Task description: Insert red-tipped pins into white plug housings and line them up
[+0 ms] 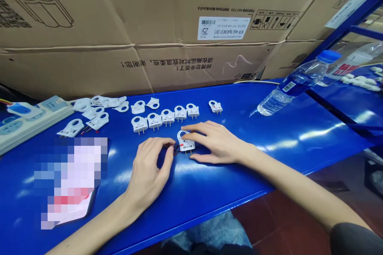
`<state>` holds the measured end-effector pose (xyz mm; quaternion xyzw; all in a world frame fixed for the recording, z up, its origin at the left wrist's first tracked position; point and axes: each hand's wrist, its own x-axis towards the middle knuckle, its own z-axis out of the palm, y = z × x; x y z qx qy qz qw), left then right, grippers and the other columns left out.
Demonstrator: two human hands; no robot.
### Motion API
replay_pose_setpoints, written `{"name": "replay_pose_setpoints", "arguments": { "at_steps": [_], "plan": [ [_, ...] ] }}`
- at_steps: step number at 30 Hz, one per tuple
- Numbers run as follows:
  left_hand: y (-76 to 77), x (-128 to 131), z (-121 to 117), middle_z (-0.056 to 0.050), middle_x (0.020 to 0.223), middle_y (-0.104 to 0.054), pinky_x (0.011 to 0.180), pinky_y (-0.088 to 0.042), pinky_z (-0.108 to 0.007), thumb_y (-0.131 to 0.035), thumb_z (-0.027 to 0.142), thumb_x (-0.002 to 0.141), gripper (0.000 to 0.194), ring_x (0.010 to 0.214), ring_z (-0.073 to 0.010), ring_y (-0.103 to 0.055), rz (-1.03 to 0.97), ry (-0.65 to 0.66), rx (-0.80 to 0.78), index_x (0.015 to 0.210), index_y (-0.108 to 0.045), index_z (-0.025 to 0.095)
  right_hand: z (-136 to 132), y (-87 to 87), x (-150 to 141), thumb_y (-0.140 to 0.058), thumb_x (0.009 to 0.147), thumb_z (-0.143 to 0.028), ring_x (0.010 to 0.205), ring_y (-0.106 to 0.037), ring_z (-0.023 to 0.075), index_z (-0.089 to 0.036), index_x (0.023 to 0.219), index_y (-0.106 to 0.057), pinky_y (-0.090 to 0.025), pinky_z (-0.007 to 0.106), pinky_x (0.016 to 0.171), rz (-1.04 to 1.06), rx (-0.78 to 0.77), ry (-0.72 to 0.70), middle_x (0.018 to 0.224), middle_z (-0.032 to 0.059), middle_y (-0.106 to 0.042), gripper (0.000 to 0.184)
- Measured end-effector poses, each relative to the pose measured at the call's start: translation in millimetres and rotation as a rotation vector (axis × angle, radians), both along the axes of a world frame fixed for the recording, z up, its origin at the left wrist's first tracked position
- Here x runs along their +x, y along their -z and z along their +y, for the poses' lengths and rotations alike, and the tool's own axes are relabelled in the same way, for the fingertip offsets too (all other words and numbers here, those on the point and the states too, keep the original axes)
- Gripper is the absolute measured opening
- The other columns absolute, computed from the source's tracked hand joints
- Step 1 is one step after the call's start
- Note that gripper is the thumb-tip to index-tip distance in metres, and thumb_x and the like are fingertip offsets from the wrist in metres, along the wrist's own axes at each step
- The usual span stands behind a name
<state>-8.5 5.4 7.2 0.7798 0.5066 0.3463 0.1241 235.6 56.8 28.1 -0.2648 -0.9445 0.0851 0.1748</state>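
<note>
On the blue table, a white plug piece with a round hole and two metal pins lies between my hands. My right hand grips it from the right, fingertips on its top and thumb near the pins. A small red part shows on its face. My left hand pinches a small dark piece with some red at the plug's left side; its exact kind is too small to tell. Just beyond, several similar white plug pieces stand in a row, and a single one sits farther right.
Loose white shells and small red-tipped parts lie at the back left, near a power strip. A pixelated phone is at the left. A water bottle leans at the right. Cardboard boxes line the back.
</note>
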Motion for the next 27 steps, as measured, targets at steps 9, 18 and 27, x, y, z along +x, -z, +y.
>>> {"name": "replay_pose_setpoints", "arguments": {
  "at_steps": [9,18,27],
  "plan": [
    [1.7,-1.5,-0.1,-0.003,0.109,-0.071,0.096,-0.05,-0.044,-0.055,0.027,0.102,0.012,0.107,-0.0243,-0.064,0.021,0.031,0.009,0.108,-0.065,0.027,-2.1,-0.8,-0.3,-0.062,0.102,-0.046,0.123,-0.066,0.0254,-0.019,0.137,-0.058,-0.054,0.041,0.094,0.054,0.062,0.003,0.15,0.0135,-0.06,0.045],
    [0.2,-0.3,-1.3,-0.003,0.107,-0.069,0.099,-0.049,-0.044,-0.057,0.025,0.102,0.007,0.105,-0.0219,-0.063,-0.015,0.024,0.04,0.105,-0.063,0.025,-2.1,0.4,-0.4,-0.06,0.103,-0.045,0.121,-0.067,0.0261,-0.02,0.142,-0.055,-0.055,0.042,0.093,0.011,0.041,0.011,0.152,0.0142,-0.058,0.047],
    [-1.2,0.4,-0.5,-0.004,0.106,-0.07,0.097,-0.048,-0.043,-0.053,0.026,0.104,0.01,0.103,-0.0214,-0.063,0.003,0.054,-0.009,0.103,-0.063,0.023,-3.5,-1.3,-3.4,-0.06,0.103,-0.031,0.12,-0.065,0.0258,-0.019,0.149,-0.05,-0.056,0.042,0.094,-0.005,0.054,-0.004,0.154,0.0132,-0.057,0.049]
  ]
}}
